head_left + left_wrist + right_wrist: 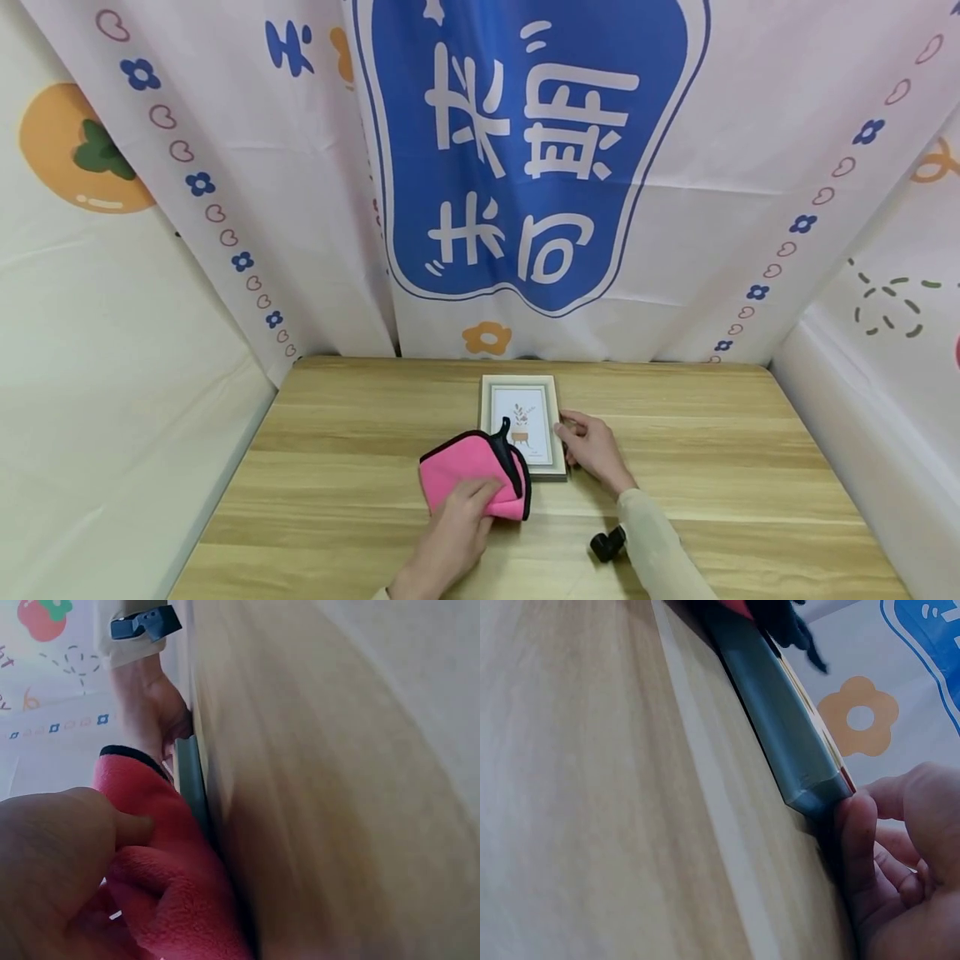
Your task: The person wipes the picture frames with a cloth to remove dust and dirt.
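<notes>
A pink fleecy cloth (pixel 457 465) with black edging and a black loop is held by my left hand (pixel 453 529), thumb on top and fingers beneath. The cloth overlaps the lower left corner of a picture frame (pixel 536 421), covering that part. The frame has a pale border around a print of a potted plant and lies face up near the table's back edge. At its right side my right hand (pixel 597 450) grips the edge. The right wrist view shows thumb and fingers pinching the corner of the frame (pixel 780 720), whose side is dark grey-green.
The wood-grain table (pixel 337 467) ends at the back against a hanging printed curtain (pixel 315 208) with a blue emblem. White printed cloth walls stand at both sides. A small black camera (pixel 607 544) sits at my right sleeve (pixel 660 542).
</notes>
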The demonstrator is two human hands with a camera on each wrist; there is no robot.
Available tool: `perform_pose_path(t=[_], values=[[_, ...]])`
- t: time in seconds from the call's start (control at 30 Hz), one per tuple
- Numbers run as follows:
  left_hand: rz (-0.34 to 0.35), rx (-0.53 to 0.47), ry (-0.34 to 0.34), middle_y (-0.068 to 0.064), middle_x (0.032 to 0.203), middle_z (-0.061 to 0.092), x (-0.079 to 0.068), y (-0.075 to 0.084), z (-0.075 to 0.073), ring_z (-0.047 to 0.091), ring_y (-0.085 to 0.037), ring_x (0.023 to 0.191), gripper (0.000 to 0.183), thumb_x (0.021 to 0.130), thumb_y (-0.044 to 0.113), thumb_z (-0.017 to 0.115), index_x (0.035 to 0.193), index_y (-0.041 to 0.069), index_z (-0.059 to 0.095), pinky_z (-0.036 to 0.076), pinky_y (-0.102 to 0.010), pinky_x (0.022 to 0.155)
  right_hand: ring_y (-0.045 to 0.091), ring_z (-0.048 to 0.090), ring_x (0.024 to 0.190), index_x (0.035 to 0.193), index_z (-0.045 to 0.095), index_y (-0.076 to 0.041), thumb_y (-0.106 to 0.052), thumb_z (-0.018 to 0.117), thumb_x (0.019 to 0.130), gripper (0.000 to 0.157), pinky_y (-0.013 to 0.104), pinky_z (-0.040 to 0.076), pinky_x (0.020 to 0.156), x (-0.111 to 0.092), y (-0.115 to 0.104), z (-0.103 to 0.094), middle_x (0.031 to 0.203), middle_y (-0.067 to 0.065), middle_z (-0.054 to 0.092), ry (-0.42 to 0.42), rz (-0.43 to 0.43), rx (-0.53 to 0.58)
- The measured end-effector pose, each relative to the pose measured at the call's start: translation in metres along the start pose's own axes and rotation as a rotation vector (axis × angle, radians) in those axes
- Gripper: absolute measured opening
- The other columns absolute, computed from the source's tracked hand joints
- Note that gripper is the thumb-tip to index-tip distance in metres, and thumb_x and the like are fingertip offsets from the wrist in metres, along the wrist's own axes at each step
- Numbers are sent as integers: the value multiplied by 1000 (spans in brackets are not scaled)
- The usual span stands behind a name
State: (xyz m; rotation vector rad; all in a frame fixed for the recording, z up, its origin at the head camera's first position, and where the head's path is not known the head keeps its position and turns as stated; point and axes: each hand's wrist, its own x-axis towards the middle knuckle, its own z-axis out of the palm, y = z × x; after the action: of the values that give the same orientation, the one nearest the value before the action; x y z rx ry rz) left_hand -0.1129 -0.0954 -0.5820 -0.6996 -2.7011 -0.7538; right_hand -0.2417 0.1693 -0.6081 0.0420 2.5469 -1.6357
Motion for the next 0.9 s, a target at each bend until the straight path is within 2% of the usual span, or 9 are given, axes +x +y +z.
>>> perform_pose_path(t=[0.4, 0.63, 0.9], values=[[30, -25, -92, -8, 128, 76, 5, 0, 4, 71, -25, 120, 49, 87, -7, 73, 134, 5, 72, 58, -40, 103, 16, 61, 54, 145, 64, -3, -24, 72, 103, 48, 29, 52, 51, -1, -2, -1, 74, 5, 68, -9, -10, -18], [70, 14, -98, -7, 128, 77, 6, 3, 8, 71, -25, 118, 49, 86, -4, 75, 135, 5, 71, 58, -39, 102, 15, 59, 53, 144, 64, 0, -20, 72, 103, 47, 28, 51, 51, -2, -2, -1, 70, 4, 66, -11, -35, -23], [73, 39, -125, -8, 130, 76, 13, 11, 10, 70, -26, 121, 48, 89, -3, 72, 136, 5, 71, 57, -39, 104, 16, 59, 54, 145, 64, -1, -20, 72, 103, 47, 29, 51, 51, -3, -3, -1, 71, 4, 66, -9, -37, -28]])
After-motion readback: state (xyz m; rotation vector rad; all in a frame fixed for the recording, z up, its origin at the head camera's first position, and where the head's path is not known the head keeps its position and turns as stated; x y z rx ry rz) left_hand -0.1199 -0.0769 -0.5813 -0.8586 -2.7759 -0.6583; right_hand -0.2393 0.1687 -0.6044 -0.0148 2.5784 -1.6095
